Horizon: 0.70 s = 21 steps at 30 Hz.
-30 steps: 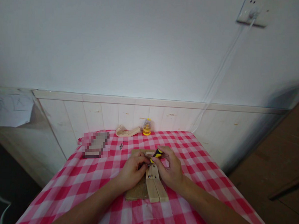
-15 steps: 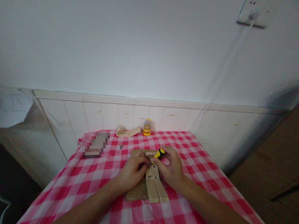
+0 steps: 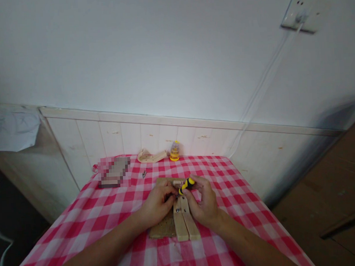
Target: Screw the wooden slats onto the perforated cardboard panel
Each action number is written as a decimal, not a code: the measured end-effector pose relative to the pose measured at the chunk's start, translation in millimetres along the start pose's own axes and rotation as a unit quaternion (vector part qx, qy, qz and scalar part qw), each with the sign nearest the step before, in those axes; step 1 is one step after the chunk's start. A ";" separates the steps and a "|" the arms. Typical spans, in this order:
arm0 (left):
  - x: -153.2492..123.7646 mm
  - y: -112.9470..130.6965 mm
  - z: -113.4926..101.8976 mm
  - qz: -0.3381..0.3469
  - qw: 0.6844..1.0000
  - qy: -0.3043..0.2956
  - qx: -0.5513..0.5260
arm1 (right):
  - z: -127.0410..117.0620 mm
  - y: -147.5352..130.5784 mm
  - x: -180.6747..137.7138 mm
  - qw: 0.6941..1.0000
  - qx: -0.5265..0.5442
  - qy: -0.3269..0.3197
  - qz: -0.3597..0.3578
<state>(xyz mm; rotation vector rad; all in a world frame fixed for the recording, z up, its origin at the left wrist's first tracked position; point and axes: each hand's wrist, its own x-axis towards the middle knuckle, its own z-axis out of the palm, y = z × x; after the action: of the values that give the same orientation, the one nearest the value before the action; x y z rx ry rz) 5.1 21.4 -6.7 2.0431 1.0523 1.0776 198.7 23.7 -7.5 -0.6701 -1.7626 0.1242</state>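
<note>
My right hand [image 3: 202, 204] is closed round a small yellow and black screwdriver [image 3: 187, 184], its tip pointing down-left at the far end of two pale wooden strips [image 3: 184, 223]. The strips lie side by side on a brown board [image 3: 162, 229]. My left hand [image 3: 157, 204] is closed with its fingertips pinched at the same spot beside the screwdriver tip; what it pinches is too small to make out. Both hands rest over the red and white checked tablecloth [image 3: 110, 218].
A curved wooden piece [image 3: 149, 156] and a small yellow bit holder [image 3: 174, 150] stand at the table's far edge by the wall panelling. A blurred rectangular object [image 3: 113, 172] lies far left. A small dark screw [image 3: 143, 173] lies nearby. A wall socket [image 3: 303, 12] with a white cable is upper right.
The screwdriver handle has shifted slightly in my right hand's fingers, as if turned. Both hands stay at the same spot on the strips.
</note>
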 end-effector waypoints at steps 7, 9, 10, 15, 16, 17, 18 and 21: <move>0.5 1.7 -0.4 -0.003 1.000 -0.002 0.004 | 0.0 -1.8 3.0 0.998 -0.049 0.031 -0.011; 0.5 2.3 -0.9 -0.003 1.000 -0.005 0.005 | -0.3 -3.1 4.3 0.998 -0.052 0.029 -0.013; 0.4 2.4 -1.1 -0.003 1.000 -0.006 0.005 | -0.5 -4.0 5.3 0.998 -0.054 0.027 -0.016; 0.3 1.7 -0.6 -0.004 1.000 -0.005 0.007 | -3.0 -10.2 13.5 0.996 -0.066 0.014 -0.056; 0.3 1.3 -0.2 -0.004 1.000 -0.003 0.005 | -3.5 -11.4 15.2 0.996 -0.063 0.006 -0.064; 0.3 0.9 0.2 -0.005 1.000 -0.002 0.004 | -4.0 -12.4 16.7 0.996 -0.058 -0.002 -0.070; 0.3 0.5 0.6 -0.005 1.000 -0.001 0.002 | -4.4 -13.0 17.8 0.996 -0.055 -0.006 -0.071; 0.6 0.0 1.4 -0.001 1.000 0.000 0.004 | -4.7 -12.8 19.4 0.997 -0.050 -0.006 -0.060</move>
<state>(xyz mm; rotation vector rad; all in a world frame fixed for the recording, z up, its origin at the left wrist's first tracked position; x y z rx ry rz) 6.5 21.7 -7.1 2.0484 1.0592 1.0731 195.4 21.5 15.9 -0.6348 -1.8252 -0.0435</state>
